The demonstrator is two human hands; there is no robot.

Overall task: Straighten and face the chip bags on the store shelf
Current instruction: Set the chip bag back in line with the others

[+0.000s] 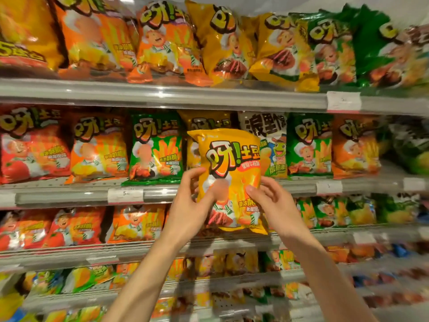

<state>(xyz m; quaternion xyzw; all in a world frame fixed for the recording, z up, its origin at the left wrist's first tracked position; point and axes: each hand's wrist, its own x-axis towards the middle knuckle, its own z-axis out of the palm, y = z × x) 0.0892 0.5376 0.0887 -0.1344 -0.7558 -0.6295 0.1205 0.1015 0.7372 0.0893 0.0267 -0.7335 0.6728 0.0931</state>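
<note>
A yellow chip bag (228, 180) is held out in front of the shelves by both hands, its printed front turned toward the camera and its top leaning slightly to the left. The left hand (192, 201) is curled round the bag's left edge, thumb laid across the front and fingers going behind. The right hand (276, 203) is closed on the right edge in the same way, thumb on the front. The bag is raised before the middle shelf (299, 185), covering a gap between a green bag (155, 147) and a white bag (267, 145), where another yellow bag (204, 123) is partly seen behind it.

The step in hand is judged to be setting this bag back into that slot. It would be done well if the bag were first squared upright, then lowered so its bottom seam is seated just behind the shelf lip, with the label kept forward. The grip should be kept light at the edges, since the air-filled pack can be creased or the chips crushed. The neighbours should not be knocked askew as it is slid in
</note>
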